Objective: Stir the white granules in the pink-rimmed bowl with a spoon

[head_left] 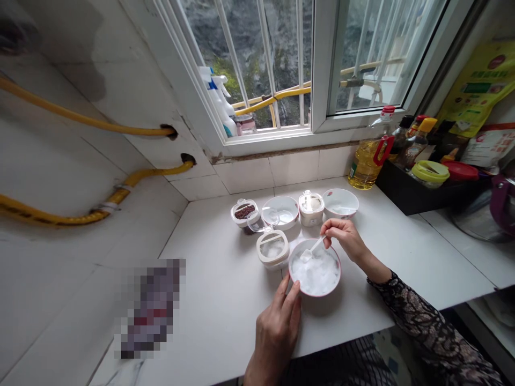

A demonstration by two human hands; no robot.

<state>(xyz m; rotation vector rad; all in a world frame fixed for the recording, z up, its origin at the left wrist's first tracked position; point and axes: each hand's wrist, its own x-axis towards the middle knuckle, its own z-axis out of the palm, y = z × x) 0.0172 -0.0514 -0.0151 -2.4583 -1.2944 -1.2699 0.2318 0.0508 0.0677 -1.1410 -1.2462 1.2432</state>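
My right hand [345,239] pinches the handle of a small white spoon [307,254], whose scoop rests in a bowl [338,280] of white granules [317,274]. At that bowl's near left rim are the fingers of my left hand [279,321], holding it; the thumb is hardly visible. Just left of the bowl stands a clear container [273,251] with white contents and its lid up. Behind it are a container with dark red contents [243,214], a white bowl [280,212], a container of pale contents [311,208] and another white bowl [341,203].
An oil bottle [367,161] with a red handle stands by the window wall. To its right, a black box [398,187] holds several sauce bottles and jars. A blurred-out patch [153,311] covers something on the left of the white counter [209,316]. Yellow pipes [104,212] run along the left wall.
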